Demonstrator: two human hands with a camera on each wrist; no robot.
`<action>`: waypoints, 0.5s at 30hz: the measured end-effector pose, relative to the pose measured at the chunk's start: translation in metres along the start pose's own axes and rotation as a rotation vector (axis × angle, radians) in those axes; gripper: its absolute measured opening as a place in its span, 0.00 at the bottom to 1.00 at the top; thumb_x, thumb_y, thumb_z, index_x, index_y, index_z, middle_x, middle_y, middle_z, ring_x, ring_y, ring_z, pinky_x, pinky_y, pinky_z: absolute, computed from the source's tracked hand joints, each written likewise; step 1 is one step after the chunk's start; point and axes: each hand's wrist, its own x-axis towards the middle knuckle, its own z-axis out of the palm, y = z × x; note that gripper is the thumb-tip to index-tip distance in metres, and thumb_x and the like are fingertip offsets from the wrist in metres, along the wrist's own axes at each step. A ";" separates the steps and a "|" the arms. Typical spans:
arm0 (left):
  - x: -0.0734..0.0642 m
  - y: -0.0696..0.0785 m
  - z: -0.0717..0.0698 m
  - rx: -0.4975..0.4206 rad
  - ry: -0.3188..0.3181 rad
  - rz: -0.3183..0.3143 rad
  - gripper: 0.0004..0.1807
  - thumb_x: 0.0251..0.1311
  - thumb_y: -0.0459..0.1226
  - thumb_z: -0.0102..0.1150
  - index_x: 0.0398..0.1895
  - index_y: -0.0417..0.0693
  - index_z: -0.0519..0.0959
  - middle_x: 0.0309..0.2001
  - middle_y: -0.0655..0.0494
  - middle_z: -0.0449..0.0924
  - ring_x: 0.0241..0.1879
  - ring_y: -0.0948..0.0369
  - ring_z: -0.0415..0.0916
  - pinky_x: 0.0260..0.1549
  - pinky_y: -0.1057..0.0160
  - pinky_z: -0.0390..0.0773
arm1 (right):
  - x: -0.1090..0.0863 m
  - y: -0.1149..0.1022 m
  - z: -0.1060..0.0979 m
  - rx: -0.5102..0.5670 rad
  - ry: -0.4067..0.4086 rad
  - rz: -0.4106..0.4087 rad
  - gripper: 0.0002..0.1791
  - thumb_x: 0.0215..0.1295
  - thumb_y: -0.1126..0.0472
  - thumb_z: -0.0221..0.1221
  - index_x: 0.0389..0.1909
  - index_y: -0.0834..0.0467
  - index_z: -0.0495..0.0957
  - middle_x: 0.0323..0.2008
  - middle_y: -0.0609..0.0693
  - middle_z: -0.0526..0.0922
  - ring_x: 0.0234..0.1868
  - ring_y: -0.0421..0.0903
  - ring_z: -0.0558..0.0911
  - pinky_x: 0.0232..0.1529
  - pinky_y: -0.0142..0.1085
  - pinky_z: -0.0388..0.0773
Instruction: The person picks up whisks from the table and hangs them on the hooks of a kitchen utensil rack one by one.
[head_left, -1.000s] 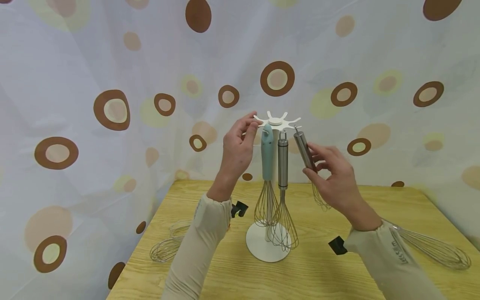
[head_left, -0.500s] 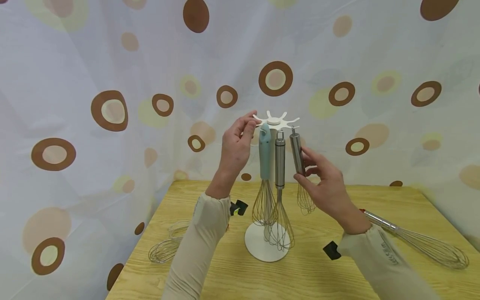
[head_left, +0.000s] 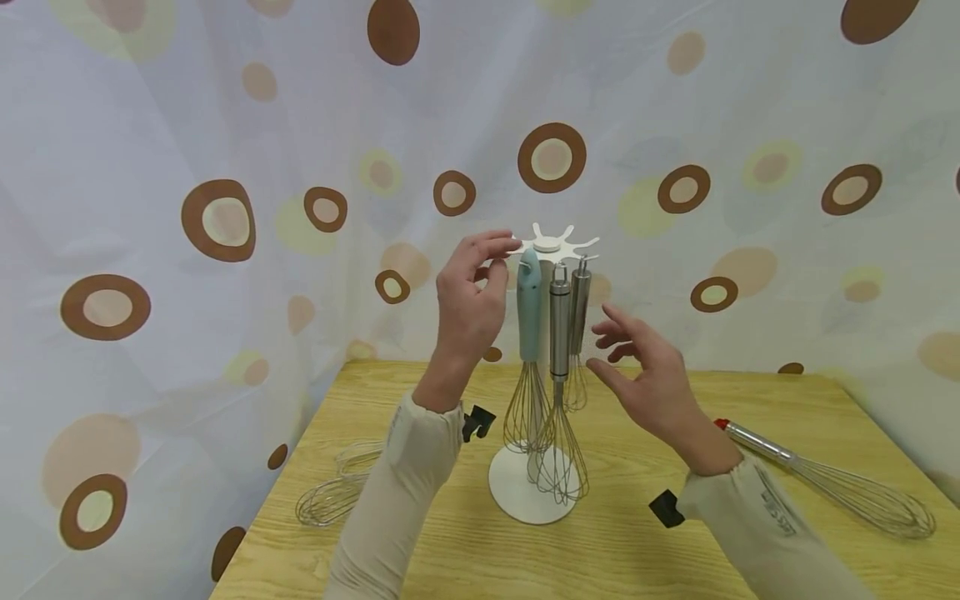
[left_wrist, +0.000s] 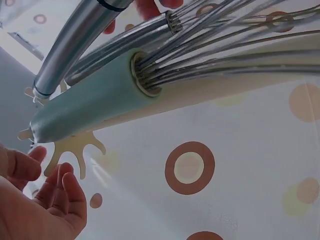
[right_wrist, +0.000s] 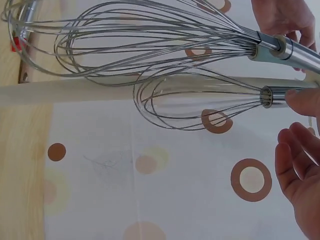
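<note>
A white hanging rack (head_left: 547, 244) with radiating arms stands on a round base (head_left: 504, 496) in the head view. From its arms hang a teal-handled whisk (head_left: 529, 312), a steel-handled whisk (head_left: 559, 329) and a smaller steel whisk (head_left: 579, 308) behind to the right. My left hand (head_left: 472, 300) is at the rack's left arm, fingertips at its tip and thumb apart from it; the left wrist view shows these fingers (left_wrist: 62, 195) loosely bent. Just right of the small whisk my right hand (head_left: 648, 375) is spread and holds nothing.
Another whisk (head_left: 825, 479) with a red handle end lies on the wooden table (head_left: 637, 550) at right. Wire whisk heads (head_left: 330, 500) lie at left, partly hidden by my left sleeve. A dotted curtain (head_left: 637, 100) hangs behind and at the sides.
My right hand brought the small steel whisk left to the rack and let go; it hangs there now. My left thumb and fingers have loosened from the rack's arm.
</note>
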 end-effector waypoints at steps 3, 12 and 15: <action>-0.003 0.003 -0.001 -0.015 -0.007 -0.015 0.14 0.66 0.29 0.44 0.44 0.38 0.82 0.51 0.50 0.77 0.48 0.60 0.74 0.42 0.64 0.75 | -0.006 0.005 -0.004 -0.024 -0.019 0.012 0.41 0.42 0.81 0.68 0.63 0.65 0.68 0.44 0.58 0.80 0.40 0.49 0.79 0.39 0.23 0.74; -0.008 0.011 0.000 -0.006 0.025 0.001 0.13 0.60 0.39 0.62 0.43 0.39 0.83 0.53 0.50 0.76 0.52 0.64 0.71 0.42 0.59 0.77 | -0.038 0.039 -0.024 -0.139 -0.132 0.088 0.32 0.45 0.77 0.68 0.56 0.64 0.75 0.43 0.55 0.81 0.41 0.47 0.77 0.38 0.25 0.72; -0.008 0.013 0.001 0.026 0.036 -0.013 0.13 0.59 0.40 0.64 0.41 0.40 0.83 0.53 0.50 0.76 0.53 0.65 0.71 0.43 0.59 0.77 | -0.050 0.052 -0.034 -0.202 -0.191 0.154 0.24 0.50 0.73 0.68 0.51 0.63 0.78 0.43 0.55 0.81 0.41 0.48 0.78 0.37 0.31 0.75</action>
